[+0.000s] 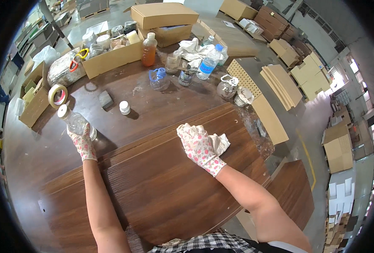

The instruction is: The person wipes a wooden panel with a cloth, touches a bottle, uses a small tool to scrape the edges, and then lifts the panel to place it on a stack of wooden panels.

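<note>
Cloth (pixel 220 144) is protruding from the curled right hand (pixel 196 145), wood-grain panel (pixel 166 185) lying beneath; left hand (pixel 84 142) is clasping a white-capped bottle (pixel 75 121); wiping seems unfinished.

Brown table (pixel 132 86) beneath wood-grain panel (pixel 166 189), grey block (pixel 105 100), small white bottle (pixel 124 108)

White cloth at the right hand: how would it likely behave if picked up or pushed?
The white cloth is probably floppy, as its loose end lies creased beside the right hand. It is likely light, since it looks thin. Pushed along the brown board, it would probably bunch up, being already crumpled.
</note>
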Tool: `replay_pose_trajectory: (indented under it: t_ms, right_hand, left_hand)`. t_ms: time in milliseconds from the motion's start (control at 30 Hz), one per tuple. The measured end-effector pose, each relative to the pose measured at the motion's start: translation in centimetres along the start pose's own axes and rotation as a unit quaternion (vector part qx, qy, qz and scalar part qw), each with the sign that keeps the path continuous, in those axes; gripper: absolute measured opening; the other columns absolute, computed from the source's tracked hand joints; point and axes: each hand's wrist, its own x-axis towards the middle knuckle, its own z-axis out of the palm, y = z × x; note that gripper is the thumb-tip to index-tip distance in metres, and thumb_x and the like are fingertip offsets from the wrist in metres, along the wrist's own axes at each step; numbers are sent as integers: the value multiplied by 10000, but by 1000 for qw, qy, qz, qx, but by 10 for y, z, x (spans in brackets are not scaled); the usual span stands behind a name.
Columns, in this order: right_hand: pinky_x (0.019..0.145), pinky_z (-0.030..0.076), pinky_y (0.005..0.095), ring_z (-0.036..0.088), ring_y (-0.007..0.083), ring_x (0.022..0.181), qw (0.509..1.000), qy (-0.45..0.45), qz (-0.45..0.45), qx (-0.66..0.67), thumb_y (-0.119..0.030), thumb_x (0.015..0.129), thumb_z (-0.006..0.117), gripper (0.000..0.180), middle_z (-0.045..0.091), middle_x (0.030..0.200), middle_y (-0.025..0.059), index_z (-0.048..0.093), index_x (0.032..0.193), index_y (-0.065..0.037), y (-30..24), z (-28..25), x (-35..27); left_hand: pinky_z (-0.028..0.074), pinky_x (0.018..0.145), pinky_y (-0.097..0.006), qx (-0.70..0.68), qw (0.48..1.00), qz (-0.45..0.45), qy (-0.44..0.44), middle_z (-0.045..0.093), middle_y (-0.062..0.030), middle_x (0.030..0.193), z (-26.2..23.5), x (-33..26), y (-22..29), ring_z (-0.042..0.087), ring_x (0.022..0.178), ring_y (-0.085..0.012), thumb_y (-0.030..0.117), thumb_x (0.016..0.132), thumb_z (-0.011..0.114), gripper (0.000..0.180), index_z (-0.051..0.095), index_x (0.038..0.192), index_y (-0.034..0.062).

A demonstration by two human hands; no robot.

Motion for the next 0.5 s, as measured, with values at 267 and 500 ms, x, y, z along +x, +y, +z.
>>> replay_pose_trajectory:
  t_ms: [267,500]
  right_hand:
    - [756,417,375,557,248,891,933,-83,109,-332,-72,839,430,208,589,901,98,601,944,-129,147,-28,-41]
    - [745,429,383,561,241,864,992,-59,48,-98,-150,803,514,155,588,909,56,578,942,-128,60,-8,-12]
  left_hand:
    - [378,1017,-347,-26,998,-56,-20,433,-131,1343,13,-15,9,468,1199,-244,-46,740,639,797,259,1436,40]
    - [397,993,-346,-70,995,-60,-24,470,-121,1306,-9,6,-16,498,1162,-242,-15,757,672,745,315,1409,32]
